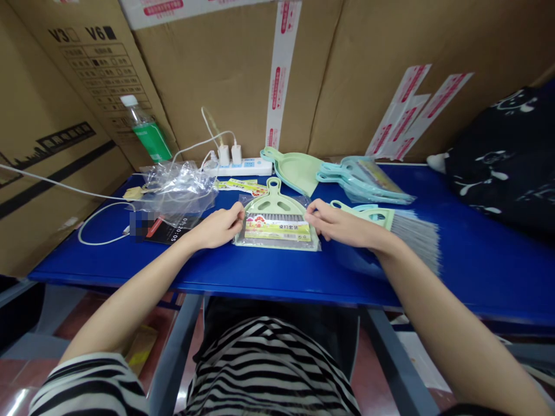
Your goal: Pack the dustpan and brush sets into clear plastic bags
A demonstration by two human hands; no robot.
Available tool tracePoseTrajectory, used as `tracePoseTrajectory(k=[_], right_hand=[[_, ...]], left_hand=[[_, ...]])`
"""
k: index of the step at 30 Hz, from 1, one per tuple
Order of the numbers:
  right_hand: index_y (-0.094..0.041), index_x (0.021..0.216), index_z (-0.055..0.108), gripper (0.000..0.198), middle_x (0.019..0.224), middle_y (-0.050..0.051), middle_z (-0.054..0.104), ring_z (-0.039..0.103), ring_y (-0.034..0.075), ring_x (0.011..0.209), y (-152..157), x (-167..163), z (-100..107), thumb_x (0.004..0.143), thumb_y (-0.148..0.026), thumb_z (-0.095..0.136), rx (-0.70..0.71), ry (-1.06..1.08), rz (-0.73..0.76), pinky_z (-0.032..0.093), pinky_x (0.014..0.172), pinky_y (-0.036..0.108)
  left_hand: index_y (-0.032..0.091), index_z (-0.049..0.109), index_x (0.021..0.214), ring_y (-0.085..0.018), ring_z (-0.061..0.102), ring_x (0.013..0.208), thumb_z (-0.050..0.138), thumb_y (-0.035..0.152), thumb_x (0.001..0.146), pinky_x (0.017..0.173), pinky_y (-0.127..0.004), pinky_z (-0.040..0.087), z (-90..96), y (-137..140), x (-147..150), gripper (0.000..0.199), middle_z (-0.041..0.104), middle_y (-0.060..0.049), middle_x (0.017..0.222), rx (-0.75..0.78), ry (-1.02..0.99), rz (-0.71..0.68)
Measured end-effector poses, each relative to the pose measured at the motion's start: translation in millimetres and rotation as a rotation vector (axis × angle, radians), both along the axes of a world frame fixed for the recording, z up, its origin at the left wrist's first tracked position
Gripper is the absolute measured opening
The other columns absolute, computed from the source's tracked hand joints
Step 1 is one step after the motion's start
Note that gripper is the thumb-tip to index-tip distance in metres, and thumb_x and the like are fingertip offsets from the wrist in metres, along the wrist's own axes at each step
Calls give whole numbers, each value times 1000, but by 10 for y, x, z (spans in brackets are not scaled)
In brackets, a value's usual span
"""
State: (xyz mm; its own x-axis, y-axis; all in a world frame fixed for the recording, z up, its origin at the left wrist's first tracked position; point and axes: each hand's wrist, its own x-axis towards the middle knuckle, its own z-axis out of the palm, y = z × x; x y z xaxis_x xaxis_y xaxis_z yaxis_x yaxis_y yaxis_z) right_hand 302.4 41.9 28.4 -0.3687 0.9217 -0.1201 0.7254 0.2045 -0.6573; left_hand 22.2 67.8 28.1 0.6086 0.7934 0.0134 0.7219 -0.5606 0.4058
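A green dustpan and brush set (277, 202) lies flat on the blue table in front of me, inside a clear plastic bag (239, 238). Its handle points away from me, and a yellow printed label (277, 228) crosses the grey bristles. My left hand (222, 225) is closed at the bag's left edge, fingers curled on the film. At the right edge my right hand (326, 221) pinches the bag, thumb and fingers together. Just right of that hand lie loose brushes with grey bristles (418, 237), partly hidden by my forearm.
Behind the bag are a green dustpan (299, 170) and bagged blue dustpan sets (368, 180). Crumpled clear bags (177, 188), loose labels (243, 186), a phone (169, 229), a power strip (251, 167) with cables and a bottle (150, 133) are to the left. Cardboard (225, 75) walls the back.
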Motion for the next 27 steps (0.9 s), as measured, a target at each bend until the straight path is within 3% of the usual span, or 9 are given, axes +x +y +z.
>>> tracePoseTrajectory(k=[4, 12, 22, 27], right_hand=[[-26, 89, 35, 23, 60, -7, 50, 52, 17, 58, 3, 11, -20, 77, -29, 55, 58, -9, 86, 40, 55, 28], [-27, 84, 31, 28, 57, -7, 48, 52, 18, 57, -7, -64, -34, 68, -16, 52, 107, -130, 23, 37, 55, 29], [-27, 81, 28, 26, 55, -7, 45, 47, 18, 54, -35, -148, 15, 74, -9, 46, 128, -197, -55, 32, 56, 29], [-27, 82, 31, 11, 56, -5, 49, 53, 20, 57, -8, -108, -9, 89, -24, 40, 183, -118, -126, 35, 56, 30]], left_hand=[[25, 32, 83, -12, 43, 46, 40, 17, 79, 54, -25, 32, 11, -27, 11, 12, 43, 10, 52, -12, -10, 3], [25, 31, 81, -10, 40, 43, 46, 16, 75, 53, -23, 31, -12, -6, 7, 18, 40, 13, 50, -23, -88, -28], [25, 31, 79, -13, 41, 46, 41, 16, 77, 54, -25, 30, 23, -31, 10, 13, 41, 10, 52, 10, -14, -35], [24, 33, 82, -15, 46, 51, 35, 20, 84, 57, -27, 33, 41, -65, 18, 5, 47, 6, 57, 45, 57, -24]])
